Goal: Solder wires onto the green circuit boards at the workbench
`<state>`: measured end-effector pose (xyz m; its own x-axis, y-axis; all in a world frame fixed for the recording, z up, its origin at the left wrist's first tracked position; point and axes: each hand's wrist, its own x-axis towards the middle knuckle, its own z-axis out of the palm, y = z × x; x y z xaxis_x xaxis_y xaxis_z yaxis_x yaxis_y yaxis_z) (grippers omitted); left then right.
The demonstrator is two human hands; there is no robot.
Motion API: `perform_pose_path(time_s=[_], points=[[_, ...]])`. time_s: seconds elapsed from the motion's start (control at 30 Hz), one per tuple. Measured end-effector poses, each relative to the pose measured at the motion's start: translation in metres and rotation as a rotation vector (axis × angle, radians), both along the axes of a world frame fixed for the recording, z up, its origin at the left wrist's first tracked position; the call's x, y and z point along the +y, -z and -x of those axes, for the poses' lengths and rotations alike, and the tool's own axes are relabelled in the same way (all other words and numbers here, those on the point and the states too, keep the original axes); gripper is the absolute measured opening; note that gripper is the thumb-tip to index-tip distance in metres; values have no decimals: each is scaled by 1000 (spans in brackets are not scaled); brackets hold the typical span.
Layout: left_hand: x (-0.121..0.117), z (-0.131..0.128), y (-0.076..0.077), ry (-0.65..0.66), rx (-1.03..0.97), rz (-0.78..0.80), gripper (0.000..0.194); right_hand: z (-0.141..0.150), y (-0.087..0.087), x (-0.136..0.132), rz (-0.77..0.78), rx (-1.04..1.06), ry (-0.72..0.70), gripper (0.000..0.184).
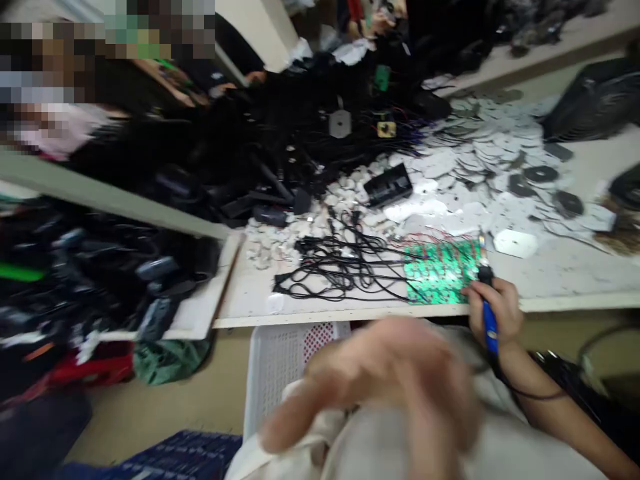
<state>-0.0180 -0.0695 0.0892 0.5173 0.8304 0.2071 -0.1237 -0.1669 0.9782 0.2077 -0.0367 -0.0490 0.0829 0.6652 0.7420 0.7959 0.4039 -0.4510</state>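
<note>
Taking the middle of the view as the clock's centre, the left hand [405, 363] looms nearest, at half past four; it is badly blurred, fingers bent and one reaching toward eight o'clock, and I cannot tell whether it grips anything; beneath it lies the person's pale clothing [390, 440]; at seven o'clock, below the counter [565, 277], sits a white basket [273, 367] with a perforated wall; at eight o'clock a green cloth [170, 361] hangs low.

At half past three the right hand [505, 310] is closed around a soldering iron [490, 330] with a blue handle, its tip toward twelve o'clock; just beside it, toward nine, a panel of green circuit boards [440, 273] lies flat near the counter's front edge; the iron's tip is at the panel's far corner, though I cannot tell whether it touches; thin red wires [435, 237] run along the panel's far side, and black cables [340, 267] trail from it toward nine o'clock.

Beyond the cables is a spread of small white pieces [257, 250]; a pale hexagonal plate [515, 243] lies at three o'clock; at two o'clock a black housing [389, 185] rests tilted, with many pale flat pieces [470, 153] farther along that line, and beyond them a black grille [595, 100]; just past twelve a metal plate [340, 125] shows against a dark heap [280, 127]; farthest, toward ten o'clock, is another person [70, 127].
</note>
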Motion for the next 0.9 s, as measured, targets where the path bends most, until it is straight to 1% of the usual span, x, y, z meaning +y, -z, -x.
perform_pose_path(time_s=[0.03, 0.07, 0.1, 0.17, 0.2, 0.23, 0.27, 0.33, 0.37, 0.43, 0.5, 0.57, 0.63, 0.67, 0.73, 0.8, 0.9], points=[[15, -1, 3, -43, -50, -75, 71, 2, -1, 0, 4, 22, -18, 12], [29, -1, 7, -107, -44, -149, 63, 3, -2, 0, -4, 54, -46, 12], [44, 1, 14, -190, 34, -225, 52, 3, -1, 2, 18, 88, -79, 15], [69, 4, 30, -310, 389, -406, 29, 3, 0, 4, 22, 112, -116, 22], [78, 5, 39, -320, 575, -506, 22, 3, 0, 5, 25, 114, -122, 25], [84, 5, 48, -294, 737, -596, 17, 3, 1, 6, 25, 113, -123, 26], [88, 5, 55, -242, 852, -668, 16, 3, 1, 6, 26, 112, -124, 27], [91, 1, 66, -148, 962, -733, 17, 2, 2, 5, 26, 123, -137, 28], [92, -2, 70, -143, 983, -742, 17, 2, 2, 5, 25, 129, -148, 27], [97, -9, 74, -208, 1014, -752, 18, 2, 1, 5, 16, 125, -163, 26], [104, -15, 75, -258, 1062, -765, 19, 2, 0, 5, 7, 107, -163, 24], [110, -18, 73, -247, 1094, -773, 18, 2, -2, 5, 16, 96, -163, 23], [110, -15, 68, -186, 1064, -761, 19, 2, -4, 5, 35, 103, -175, 23], [109, -12, 65, -131, 1029, -748, 19, 2, -5, 4, 46, 106, -178, 23], [102, -4, 60, 19, 964, -731, 21, 2, -5, 4, 56, 105, -179, 23], [95, 3, 58, 147, 952, -756, 20, 1, -4, 5, 49, 94, -175, 22], [84, 4, 63, 191, 986, -827, 18, -1, -4, 2, 56, 75, -176, 19]])
